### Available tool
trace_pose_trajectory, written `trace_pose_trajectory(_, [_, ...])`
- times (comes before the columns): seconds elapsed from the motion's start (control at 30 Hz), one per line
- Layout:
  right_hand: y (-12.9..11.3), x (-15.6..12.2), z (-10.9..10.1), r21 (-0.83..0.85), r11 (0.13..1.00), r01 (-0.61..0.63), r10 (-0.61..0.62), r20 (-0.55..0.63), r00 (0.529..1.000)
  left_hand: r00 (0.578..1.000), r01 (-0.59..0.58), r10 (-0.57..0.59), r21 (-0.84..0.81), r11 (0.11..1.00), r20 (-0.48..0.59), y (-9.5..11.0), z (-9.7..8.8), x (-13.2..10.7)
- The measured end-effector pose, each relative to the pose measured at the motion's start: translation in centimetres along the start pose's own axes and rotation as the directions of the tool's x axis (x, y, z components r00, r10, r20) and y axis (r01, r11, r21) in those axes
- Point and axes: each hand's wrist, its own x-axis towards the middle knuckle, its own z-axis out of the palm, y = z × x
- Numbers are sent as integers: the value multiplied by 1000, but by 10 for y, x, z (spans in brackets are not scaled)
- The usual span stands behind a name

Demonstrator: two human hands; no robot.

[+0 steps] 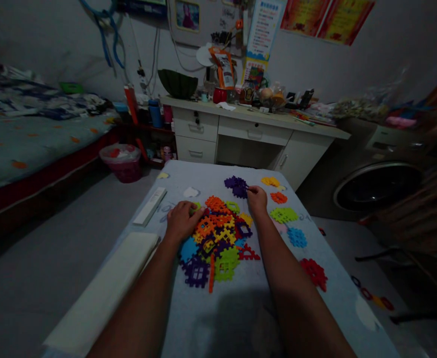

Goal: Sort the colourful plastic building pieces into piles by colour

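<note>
A heap of colourful plastic interlocking building pieces (223, 231) lies in the middle of the cloth-covered table (240, 313), mixing orange, yellow, purple, green, blue and red. My left hand (183, 219) rests at the heap's upper left edge, thumb and fingers closed around a green building piece (192, 211) that is mostly hidden. Beyond the heap, my right hand (258, 200) pinches the edge of a purple building piece, beside a small purple group (235, 185). Along the right side sit separate groups of yellow (270, 181), orange (278, 197), green (284, 215), blue (297, 237) and red pieces (314, 273).
A long white box (150, 206) and a pale padded slab (106, 293) lie on the table's left side. Behind stands a cluttered white desk (196, 127). A washing machine (371, 169) is at right, a bed (35, 139) and pink bin (121, 161) at left.
</note>
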Motion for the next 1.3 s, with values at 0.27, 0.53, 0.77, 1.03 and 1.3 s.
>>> trace_pose_trajectory(0.27, [7, -2, -6, -64, 990, 129, -117, 170, 979, 999, 40, -41, -59, 997, -2, -1, -3, 4])
trace_pose_trajectory(0.53, [-29, -9, -6, 4, 977, 212, -196, 399, 896, 999, 18, -23, -163, 986, -25, -7, 2, 5])
trace_pose_trajectory(0.77, [-46, -31, 18, -12, 944, 329, -228, 697, 680, 999, -28, 32, -256, 966, 12, -12, 4, 6])
trace_pose_trajectory(1.03, [-61, -36, 16, 92, 929, 357, -298, 756, 582, 998, -7, 25, -314, 949, 53, -13, 4, 6])
trace_pose_trajectory(1.3, [-82, -37, 6, 263, 887, 378, -426, 781, 456, 994, -27, 62, -349, 937, 89, -15, 7, 8])
